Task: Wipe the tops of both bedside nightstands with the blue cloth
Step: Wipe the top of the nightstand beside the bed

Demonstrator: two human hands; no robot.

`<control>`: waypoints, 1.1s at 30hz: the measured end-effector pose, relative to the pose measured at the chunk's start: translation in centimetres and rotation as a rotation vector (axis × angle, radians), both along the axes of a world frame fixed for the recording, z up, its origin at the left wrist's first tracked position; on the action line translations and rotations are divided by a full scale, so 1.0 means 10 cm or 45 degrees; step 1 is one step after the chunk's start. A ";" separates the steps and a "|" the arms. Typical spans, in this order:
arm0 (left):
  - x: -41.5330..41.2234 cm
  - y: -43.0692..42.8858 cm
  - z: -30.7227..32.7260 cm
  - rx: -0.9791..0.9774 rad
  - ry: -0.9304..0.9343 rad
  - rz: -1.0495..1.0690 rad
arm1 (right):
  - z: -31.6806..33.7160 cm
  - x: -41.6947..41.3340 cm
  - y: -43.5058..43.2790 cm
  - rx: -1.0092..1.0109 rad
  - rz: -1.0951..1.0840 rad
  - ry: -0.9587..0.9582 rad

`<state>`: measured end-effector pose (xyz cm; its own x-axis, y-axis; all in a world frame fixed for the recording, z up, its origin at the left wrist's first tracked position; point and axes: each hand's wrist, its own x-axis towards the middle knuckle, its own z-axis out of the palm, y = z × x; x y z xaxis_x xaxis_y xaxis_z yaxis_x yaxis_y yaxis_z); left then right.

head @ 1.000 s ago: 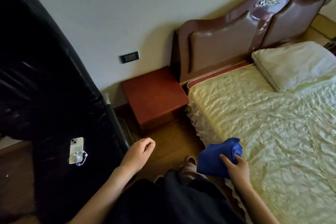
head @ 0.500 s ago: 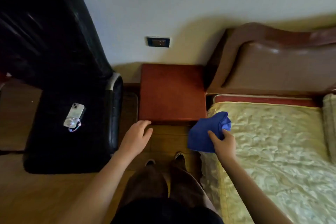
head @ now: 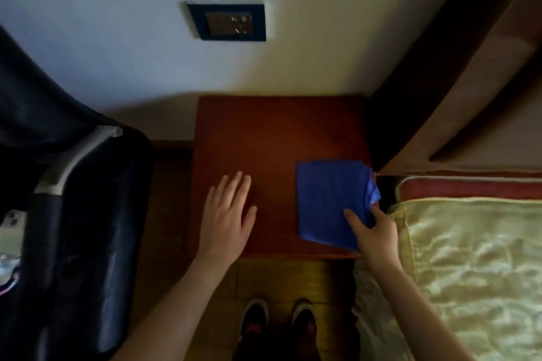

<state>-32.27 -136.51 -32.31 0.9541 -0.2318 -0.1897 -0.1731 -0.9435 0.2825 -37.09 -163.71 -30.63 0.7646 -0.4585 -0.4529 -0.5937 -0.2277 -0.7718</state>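
Left hand (head: 227, 215): open, palm down, fingers extended and held close together, pointing far; thumb splayed to the right. Forearm bare, running in from the near left.

Right hand (head: 374, 231): fingers pinched closed on the near-right corner of the blue cloth (head: 330, 199), thumb lying on top, the other fingers mostly hidden at the cloth's right edge. Forearm bare, entering from the near right, angled toward far left.

R hand (head: 374, 233) gripping blue cloth (head: 330, 202), nightstand (head: 264, 138)
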 end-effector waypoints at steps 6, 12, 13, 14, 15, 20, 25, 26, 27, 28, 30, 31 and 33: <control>-0.02 0.21 -0.51 0.151 0.032 0.020 | -0.38 -0.10 -0.16 -0.274 -0.021 0.045; 0.01 0.34 -0.49 0.211 0.051 0.015 | -0.29 0.00 -0.10 -0.484 -0.069 0.135; 0.01 0.34 -0.49 0.219 0.052 0.045 | -0.28 0.01 -0.08 -0.502 -0.099 0.109; 0.01 0.34 -0.50 0.219 0.052 0.068 | -0.27 0.01 -0.04 -0.537 -0.106 0.066; 0.01 0.34 -0.50 0.214 0.051 0.078 | -0.27 0.02 0.01 -0.595 -0.073 0.023; 0.00 0.36 -0.55 0.184 -0.002 0.061 | -0.47 0.18 0.35 -1.007 0.246 0.207; 0.00 0.39 -0.66 0.191 -0.061 0.064 | -0.69 0.54 0.31 -1.255 0.260 0.021; 0.00 0.40 -0.67 0.195 -0.068 0.062 | -0.70 0.68 0.30 -1.284 0.286 -0.015; 0.00 0.41 -0.67 0.194 -0.073 0.058 | -0.69 0.83 0.30 -1.286 0.307 -0.032; 0.00 0.41 -0.67 0.190 -0.076 0.055 | -0.69 0.97 0.29 -1.273 0.323 -0.031; 0.01 0.40 -0.64 0.197 -0.067 0.053 | -0.68 1.13 0.29 -1.232 0.364 -0.001; 0.01 0.40 -0.63 0.207 -0.052 0.054 | -0.67 1.09 0.30 -1.210 0.383 0.019; 0.01 0.39 -0.58 0.220 -0.020 0.057 | -0.64 0.82 0.33 -1.192 0.386 0.070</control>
<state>-32.17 -132.65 -38.14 0.9659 -0.1543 -0.2078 -0.1329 -0.9846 0.1133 -28.85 -160.38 -37.03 0.8979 -0.4379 -0.0457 -0.4388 -0.8813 -0.1752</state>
